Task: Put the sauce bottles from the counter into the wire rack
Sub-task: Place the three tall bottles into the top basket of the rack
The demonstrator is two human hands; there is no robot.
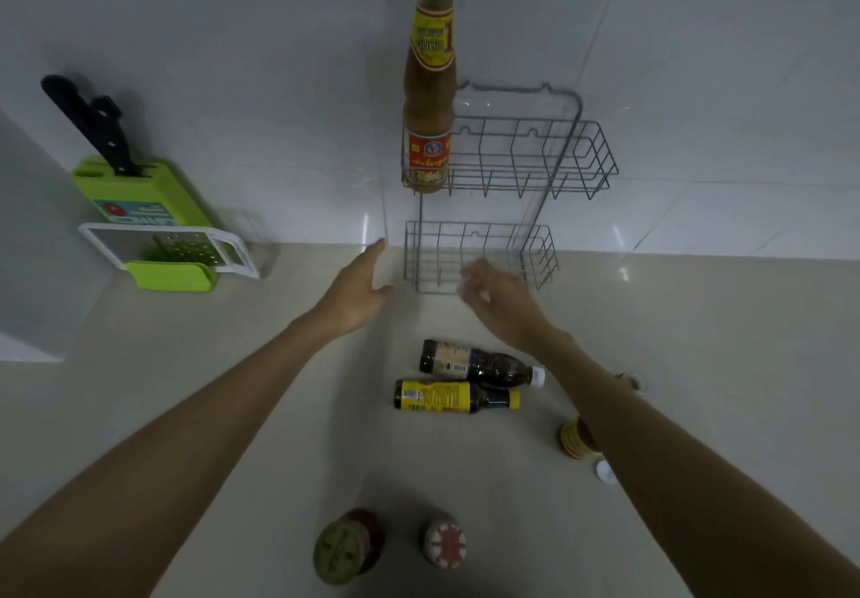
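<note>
A two-tier wire rack (587, 161) hangs on the white wall. One tall bottle of tan sauce with a yellow and red label (429, 99) stands upright at the left end of its upper basket. The lower basket (423, 253) holds nothing. My left hand (360, 290) is open, fingers stretched toward the wall left of the lower basket. My right hand (495, 292) hovers in front of the lower basket, fingers loosely apart and blurred, holding nothing. Two dark bottles lie on the counter: a white-capped bottle (479, 363) and a yellow-labelled bottle (453, 396). A yellow-labelled orange bottle (574, 439) lies partly under my right forearm.
A green knife block with a black-handled knife (135, 188) and a white-framed grater (181, 248) stand at the back left. Two capped jars (346, 546) (444, 544) stand near the front edge. A small white cap (605, 472) lies by my right arm.
</note>
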